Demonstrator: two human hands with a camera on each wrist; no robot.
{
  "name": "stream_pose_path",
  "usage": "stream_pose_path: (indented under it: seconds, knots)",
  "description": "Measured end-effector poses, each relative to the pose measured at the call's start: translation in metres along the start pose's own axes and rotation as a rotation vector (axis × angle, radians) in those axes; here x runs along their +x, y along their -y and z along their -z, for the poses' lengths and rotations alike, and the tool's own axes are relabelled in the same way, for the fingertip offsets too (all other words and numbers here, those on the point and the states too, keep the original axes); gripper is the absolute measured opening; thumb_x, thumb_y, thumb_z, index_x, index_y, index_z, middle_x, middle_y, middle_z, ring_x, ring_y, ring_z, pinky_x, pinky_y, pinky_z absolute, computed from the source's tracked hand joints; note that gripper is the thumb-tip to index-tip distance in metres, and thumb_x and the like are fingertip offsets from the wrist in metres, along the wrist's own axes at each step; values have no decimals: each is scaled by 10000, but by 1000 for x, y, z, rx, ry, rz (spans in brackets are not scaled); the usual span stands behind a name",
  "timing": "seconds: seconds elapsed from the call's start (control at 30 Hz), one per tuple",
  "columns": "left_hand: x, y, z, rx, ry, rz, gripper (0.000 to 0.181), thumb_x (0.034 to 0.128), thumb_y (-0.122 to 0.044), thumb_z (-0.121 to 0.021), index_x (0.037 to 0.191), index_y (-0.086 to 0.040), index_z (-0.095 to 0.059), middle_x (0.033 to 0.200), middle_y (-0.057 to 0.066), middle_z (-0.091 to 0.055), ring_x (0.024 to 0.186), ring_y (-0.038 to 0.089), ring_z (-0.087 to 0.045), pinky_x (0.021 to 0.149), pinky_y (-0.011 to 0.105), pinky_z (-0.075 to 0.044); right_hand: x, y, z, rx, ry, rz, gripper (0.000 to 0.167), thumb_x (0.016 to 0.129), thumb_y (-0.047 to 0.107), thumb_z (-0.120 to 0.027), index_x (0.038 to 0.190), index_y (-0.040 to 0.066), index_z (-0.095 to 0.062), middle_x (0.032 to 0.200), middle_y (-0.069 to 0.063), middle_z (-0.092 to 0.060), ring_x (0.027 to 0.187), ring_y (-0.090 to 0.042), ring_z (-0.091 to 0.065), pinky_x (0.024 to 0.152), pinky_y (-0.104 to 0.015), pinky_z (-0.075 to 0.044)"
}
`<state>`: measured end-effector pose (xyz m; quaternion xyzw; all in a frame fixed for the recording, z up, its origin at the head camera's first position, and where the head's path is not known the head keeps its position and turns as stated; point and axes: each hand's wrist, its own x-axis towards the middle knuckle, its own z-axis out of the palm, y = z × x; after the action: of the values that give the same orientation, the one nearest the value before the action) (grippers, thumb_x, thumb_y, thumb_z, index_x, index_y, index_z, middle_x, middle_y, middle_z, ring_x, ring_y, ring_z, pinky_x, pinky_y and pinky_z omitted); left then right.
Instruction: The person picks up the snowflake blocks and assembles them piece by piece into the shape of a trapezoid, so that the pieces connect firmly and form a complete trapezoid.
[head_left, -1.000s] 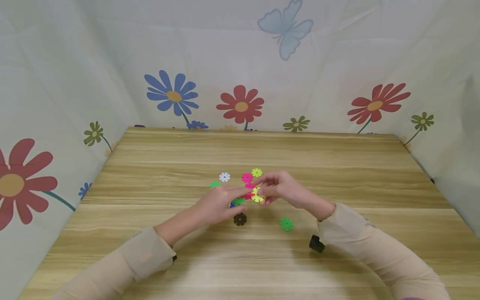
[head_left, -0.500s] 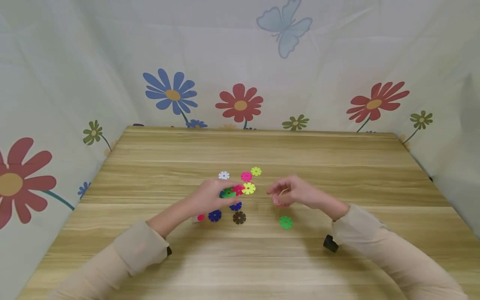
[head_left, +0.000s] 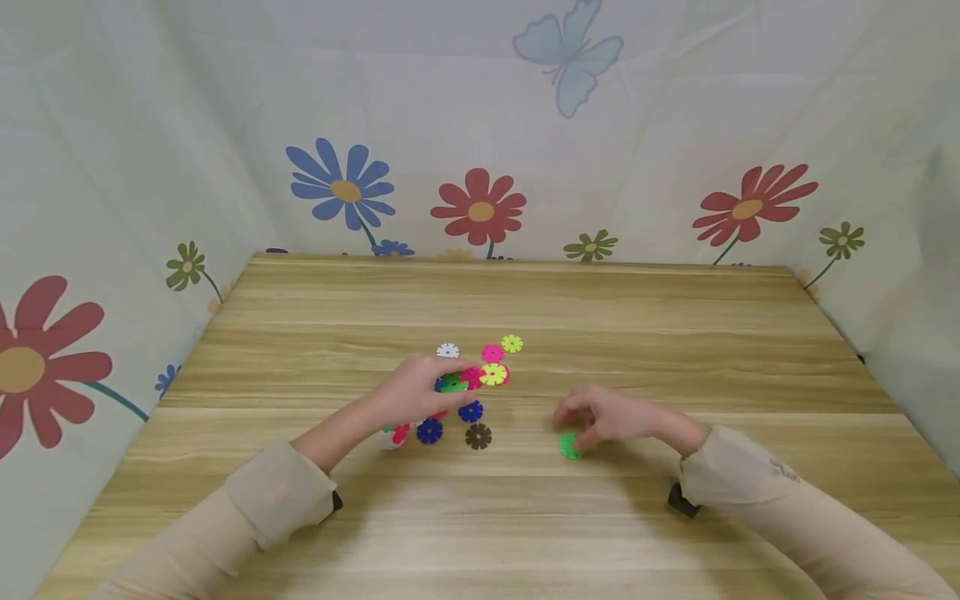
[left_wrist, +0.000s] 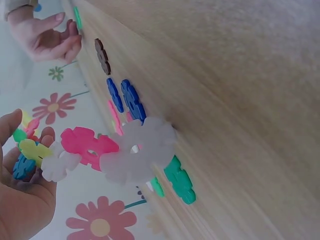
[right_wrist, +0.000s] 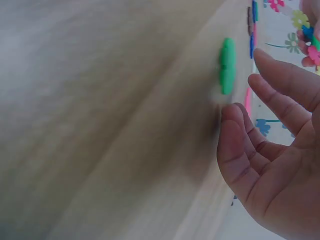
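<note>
My left hand holds a chain of joined notched discs; a yellow disc is at its right end. In the left wrist view the chain shows a pink disc, a whitish disc and a yellow disc beside the fingers of the left hand. Close over a loose green disc on the table is my right hand. From the right wrist its fingers look parted and bent, with a gap between the right hand and the green disc.
Loose discs lie around the left hand: white, pink, yellow, brown and dark blue ones. A flowered cloth stands behind the wooden table.
The right hand has let go of the chain and moved right and nearer to the green disc. The left hand has drawn the chain leftwards, uncovering dark blue discs.
</note>
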<state>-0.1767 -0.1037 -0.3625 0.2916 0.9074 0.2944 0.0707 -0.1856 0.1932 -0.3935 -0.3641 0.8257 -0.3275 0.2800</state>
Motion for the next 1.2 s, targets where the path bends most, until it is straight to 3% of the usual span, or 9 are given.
stream_pose_path:
  seconds: [0.3, 0.6, 0.83, 1.0, 1.2]
  knots:
    - [-1, 0, 0, -15, 0, -10, 409, 816, -292, -625, 1194, -149, -562, 616, -49, -493, 451, 47, -350, 452, 179, -363, -1, -8, -8, -131, -33, 55, 262, 687, 72, -718, 933, 63, -629, 826, -51, -492, 694, -109, -420, 592, -169, -376]
    - [-1, 3, -2, -3, -12, -32, 400, 818, -295, -622, 1183, -140, -570, 711, -50, -566, 458, 31, -357, 444, 172, -365, 2, -8, -10, -184, -45, 38, 217, 675, 75, -719, 828, 107, -570, 789, -7, -477, 700, -101, -420, 603, -177, -376]
    - [-1, 1, -3, -7, -15, -59, 386, 819, -283, -622, 1177, -147, -571, 804, -39, -615, 496, 37, -393, 479, 172, -389, 3, -4, -7, -61, -65, -18, 167, 737, -14, -639, 805, 70, -512, 717, 7, -500, 642, -82, -424, 568, -181, -389]
    - [0, 0, -6, 29, -26, -100, 382, 819, -284, -623, 1167, -132, -578, 1021, -16, -651, 650, 25, -495, 631, 163, -451, 6, -1, -2, -1, -119, -17, 129, 754, -13, -620, 807, 54, -524, 737, -28, -531, 653, -96, -449, 571, -191, -411]
    - [0, -2, -8, 57, -40, -141, 393, 819, -298, -620, 1160, -105, -584, 1085, 12, -639, 843, 74, -601, 752, 207, -488, 8, 7, 9, 123, -190, 5, 115, 782, -15, -599, 851, 19, -514, 784, -82, -523, 647, -116, -510, 566, -228, -466]
